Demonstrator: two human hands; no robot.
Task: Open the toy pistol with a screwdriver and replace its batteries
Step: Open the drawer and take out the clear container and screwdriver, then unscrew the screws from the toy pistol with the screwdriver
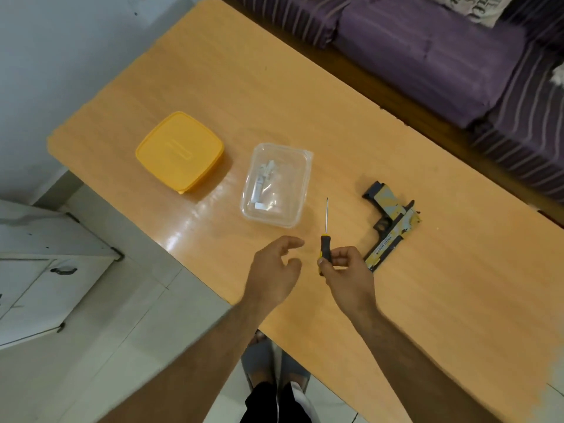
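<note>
Orange wood-grain tabletop (305, 96) spans frame; purple striped sofa (442, 56) upper right, white tiled floor (122, 346) lower left. Right hand (346, 270) fingers grip screwdriver (325, 239); left hand (274, 270) fingers relaxed, empty.

A yellow lid (180, 151) lies on the wooden desk (274, 87), with a purple striped sofa (457, 56) beyond and a white cabinet (45, 264) beside.

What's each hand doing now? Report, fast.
Left hand: open, fingers loosely curled, holding nothing.
Right hand: holds the screwdriver by its handle.
</note>
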